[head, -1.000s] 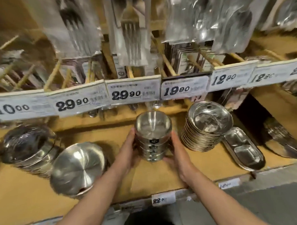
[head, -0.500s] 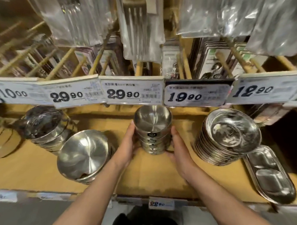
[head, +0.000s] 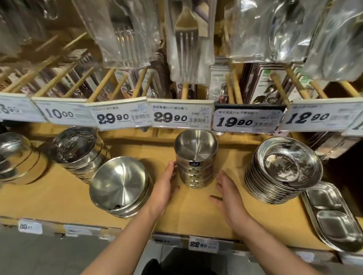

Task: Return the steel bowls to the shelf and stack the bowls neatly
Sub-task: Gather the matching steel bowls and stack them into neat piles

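**Steel bowls stacked on the shelf, both hands loose beside them**

Steel gleams all along this wooden shelf (head: pixel 55 195). Between the person's two hands stands the stack of small bowls (head: pixel 196 161), upright and neatly nested, each bowl showing a dark label on its side. The left hand (head: pixel 165 188) has straight, relaxed fingers whose tips lie against the stack's left side, or just beside it; they curl round nothing. The right hand (head: pixel 228 194) is spread flat and low over the shelf, just right of the stack and apart from it, holding nothing.

Left of the left hand sits a wider brushed bowl (head: pixel 119 185) atop a short pile, tilted toward me, and further left are two more piles of shiny bowls (head: pixel 78 149). Right of the right hand a tall stack of shallow dishes (head: pixel 280 169) leans a little, with divided trays (head: pixel 333 214) lying beyond it. Above the hands runs a row of price tags (head: pixel 180 116), and bagged forks (head: pixel 186 36) hang overhead.
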